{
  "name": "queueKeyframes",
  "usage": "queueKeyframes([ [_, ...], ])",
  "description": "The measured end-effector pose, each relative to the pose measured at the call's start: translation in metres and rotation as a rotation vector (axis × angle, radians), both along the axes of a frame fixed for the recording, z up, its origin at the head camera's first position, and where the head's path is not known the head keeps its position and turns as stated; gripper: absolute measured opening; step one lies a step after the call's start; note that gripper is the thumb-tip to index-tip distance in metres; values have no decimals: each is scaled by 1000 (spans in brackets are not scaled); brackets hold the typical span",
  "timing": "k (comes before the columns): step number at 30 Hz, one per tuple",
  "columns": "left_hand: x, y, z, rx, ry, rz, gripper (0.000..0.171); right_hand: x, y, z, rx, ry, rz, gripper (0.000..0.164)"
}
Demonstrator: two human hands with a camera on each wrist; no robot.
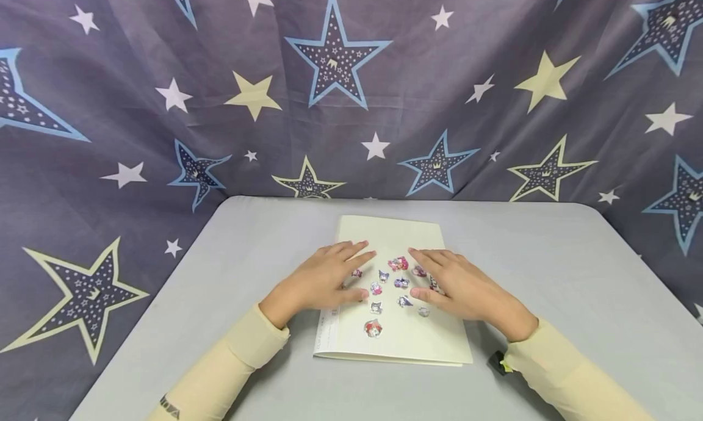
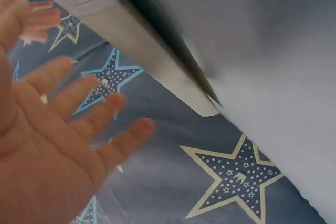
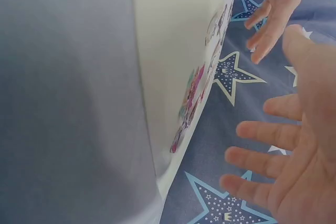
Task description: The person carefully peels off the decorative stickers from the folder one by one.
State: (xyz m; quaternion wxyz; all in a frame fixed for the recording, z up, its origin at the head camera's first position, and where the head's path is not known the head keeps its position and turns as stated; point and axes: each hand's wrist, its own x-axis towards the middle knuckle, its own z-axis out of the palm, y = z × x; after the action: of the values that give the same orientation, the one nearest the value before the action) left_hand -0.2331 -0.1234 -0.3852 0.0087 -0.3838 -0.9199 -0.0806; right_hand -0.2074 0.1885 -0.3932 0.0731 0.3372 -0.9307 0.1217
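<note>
On the table lies a cream folder (image 1: 406,343), its white spine strip to the left. Several small cartoon stickers are scattered over its cover, among them a red round one (image 1: 373,328) and a pink one (image 1: 398,263). My left hand (image 1: 324,279) is above the folder's left side, fingers spread, holding nothing. Opposite it, my right hand (image 1: 460,285) hovers over the right side with straight fingers and partly hides some stickers. Both wrist views show a gap between palm and cover, with the left hand's fingers (image 2: 113,106) and the right hand's fingers (image 3: 262,161) apart.
The grey-white tabletop (image 1: 549,256) extends around the folder. Behind and beside it hangs a dark cloth (image 1: 219,36) patterned with stars. A small black object (image 1: 498,363) with a yellow-green bit shows at the right cuff.
</note>
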Motion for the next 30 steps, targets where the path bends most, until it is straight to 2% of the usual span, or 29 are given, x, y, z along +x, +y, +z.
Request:
queueKeyframes([
  [6, -2, -3, 2, 76, -70, 227, 73, 0, -1, -1, 22, 22, 15, 73],
  [13, -8, -6, 1, 201, -168, 372, 73, 1, -1, -3, 19, 62, 92, 55],
  [16, -8, -8, 1, 233, -208, 436, 72, 2, -3, -4, 9, 41, 110, 48],
  [20, -10, -10, -1, 247, -255, 471, 66, 4, -5, -4, -5, -26, 118, 48],
  [24, -13, -11, -3, 265, -355, 503, 53, 5, -8, -5, -17, -68, 134, 42],
  [30, -13, -12, -3, 219, -455, 552, 44, 5, -11, -6, -38, -118, 164, 28],
])
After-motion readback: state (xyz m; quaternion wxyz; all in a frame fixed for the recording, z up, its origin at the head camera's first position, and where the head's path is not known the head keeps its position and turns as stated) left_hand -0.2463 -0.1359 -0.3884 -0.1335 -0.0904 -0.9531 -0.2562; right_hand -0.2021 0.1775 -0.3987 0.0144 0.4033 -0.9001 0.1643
